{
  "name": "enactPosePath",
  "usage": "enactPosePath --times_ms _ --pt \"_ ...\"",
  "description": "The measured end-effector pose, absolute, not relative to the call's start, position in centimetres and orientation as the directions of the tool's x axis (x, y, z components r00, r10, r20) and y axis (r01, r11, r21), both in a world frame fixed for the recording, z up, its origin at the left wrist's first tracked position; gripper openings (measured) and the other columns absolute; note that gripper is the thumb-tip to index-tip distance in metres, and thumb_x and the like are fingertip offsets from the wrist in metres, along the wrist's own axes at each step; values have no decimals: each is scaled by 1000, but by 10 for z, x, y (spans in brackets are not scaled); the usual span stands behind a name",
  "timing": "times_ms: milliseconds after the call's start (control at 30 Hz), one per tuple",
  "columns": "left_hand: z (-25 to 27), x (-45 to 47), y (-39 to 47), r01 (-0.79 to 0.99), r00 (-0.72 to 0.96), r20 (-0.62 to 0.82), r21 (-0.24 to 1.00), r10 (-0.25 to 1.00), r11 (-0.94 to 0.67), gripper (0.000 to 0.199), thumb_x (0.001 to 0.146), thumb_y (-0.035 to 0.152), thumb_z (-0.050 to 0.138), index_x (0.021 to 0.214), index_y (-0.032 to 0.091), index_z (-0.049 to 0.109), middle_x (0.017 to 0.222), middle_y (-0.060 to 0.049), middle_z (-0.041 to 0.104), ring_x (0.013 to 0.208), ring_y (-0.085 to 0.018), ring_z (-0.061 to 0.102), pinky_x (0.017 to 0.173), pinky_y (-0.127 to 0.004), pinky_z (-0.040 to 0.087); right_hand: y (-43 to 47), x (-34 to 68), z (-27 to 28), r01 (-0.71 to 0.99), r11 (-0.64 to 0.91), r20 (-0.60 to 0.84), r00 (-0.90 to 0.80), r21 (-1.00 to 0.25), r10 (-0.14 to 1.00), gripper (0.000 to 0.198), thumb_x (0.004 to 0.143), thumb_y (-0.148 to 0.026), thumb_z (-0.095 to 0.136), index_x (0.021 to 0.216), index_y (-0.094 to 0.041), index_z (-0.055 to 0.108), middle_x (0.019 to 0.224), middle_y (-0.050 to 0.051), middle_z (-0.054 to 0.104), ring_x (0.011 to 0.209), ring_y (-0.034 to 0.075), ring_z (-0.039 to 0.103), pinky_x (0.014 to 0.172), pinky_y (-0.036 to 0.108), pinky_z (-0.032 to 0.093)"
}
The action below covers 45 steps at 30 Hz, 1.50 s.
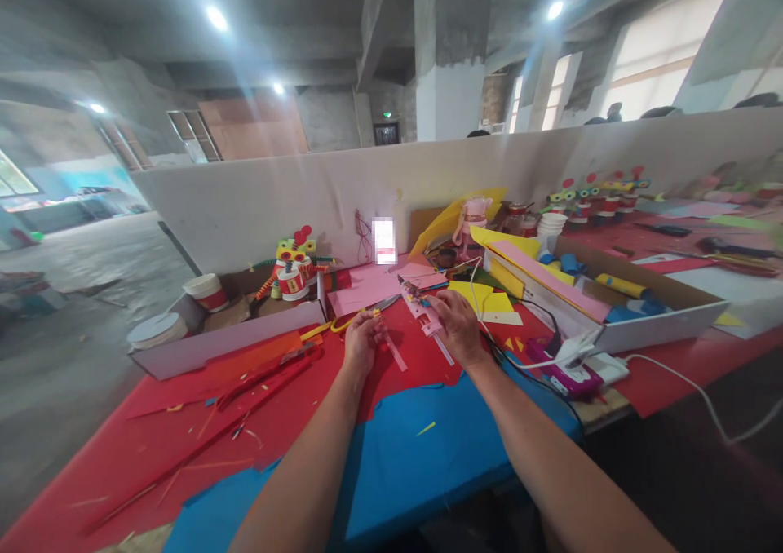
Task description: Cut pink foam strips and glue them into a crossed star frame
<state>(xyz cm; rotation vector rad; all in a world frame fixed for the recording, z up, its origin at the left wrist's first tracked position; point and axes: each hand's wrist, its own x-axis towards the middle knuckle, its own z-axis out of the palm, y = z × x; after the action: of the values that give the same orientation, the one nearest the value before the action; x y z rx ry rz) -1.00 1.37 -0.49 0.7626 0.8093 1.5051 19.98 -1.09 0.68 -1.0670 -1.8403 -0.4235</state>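
Note:
My left hand (362, 342) is closed in a pinch on a narrow pink paper strip (396, 352) that hangs down to the right. A small yellow piece (378, 316) shows at its fingertips. My right hand (457, 325) is wrapped round a pink hot glue gun (423, 318); its nozzle points away and to the left, and a pale glue stick (444, 351) sticks out of its rear. Just beyond my left hand lie scissors (348, 321) with yellow handles. Pink paper (360, 290) lies behind both hands.
A white box (238, 338) with paper cups and a paper-cup figure (292, 280) stands left. Another box (661, 325) holds coloured paper rolls. A purple power strip (566, 373) with cables sits right. Red strips (269, 382) and scraps lie left; a white partition (275, 202) stands behind.

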Motion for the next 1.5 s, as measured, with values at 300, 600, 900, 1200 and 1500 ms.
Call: enactPosePath --times_ms 300,600,900,1200,1500 --pt "-6 -10 16 -505 -77 13 862 997 -50 32 51 19 76 73 18 53 61 5 59 49 -7 54 52 -20 45 6 202 -2 786 536 873 9 -308 488 25 94 -25 45 114 -19 59 97 11 61 92 24 56 80 37 47" --pt "-26 -7 25 328 -108 374 888 921 -323 16 69 32 69 70 18 61 63 2 60 58 -13 55 57 -24 40 27 243 -13 633 243 624 491 -735 607 57 86 -67 43 82 -14 64 71 10 64 71 25 62 67 35 47" --pt "-19 -18 29 535 -143 521 756 842 -377 16 75 22 64 90 17 68 83 -4 68 68 -16 59 66 -28 46 15 226 -6 612 662 795 -87 -433 601 42 94 -53 43 92 -20 68 93 9 69 90 22 61 86 37 44" --pt "15 -13 -1 621 151 851 314 503 -718 13 90 22 56 87 20 69 83 -5 68 81 -18 61 75 -31 49 5 215 0 757 631 712 -347 -172 611 21 88 -37 61 103 -27 70 101 3 67 92 20 55 106 45 22" --pt "15 -7 -5 588 376 832 127 408 -799 12 90 23 58 91 20 69 83 -5 67 78 -17 57 71 -31 49 9 215 -1 765 624 699 -359 -159 618 20 88 -33 59 103 -28 71 103 4 66 95 22 53 103 42 26"
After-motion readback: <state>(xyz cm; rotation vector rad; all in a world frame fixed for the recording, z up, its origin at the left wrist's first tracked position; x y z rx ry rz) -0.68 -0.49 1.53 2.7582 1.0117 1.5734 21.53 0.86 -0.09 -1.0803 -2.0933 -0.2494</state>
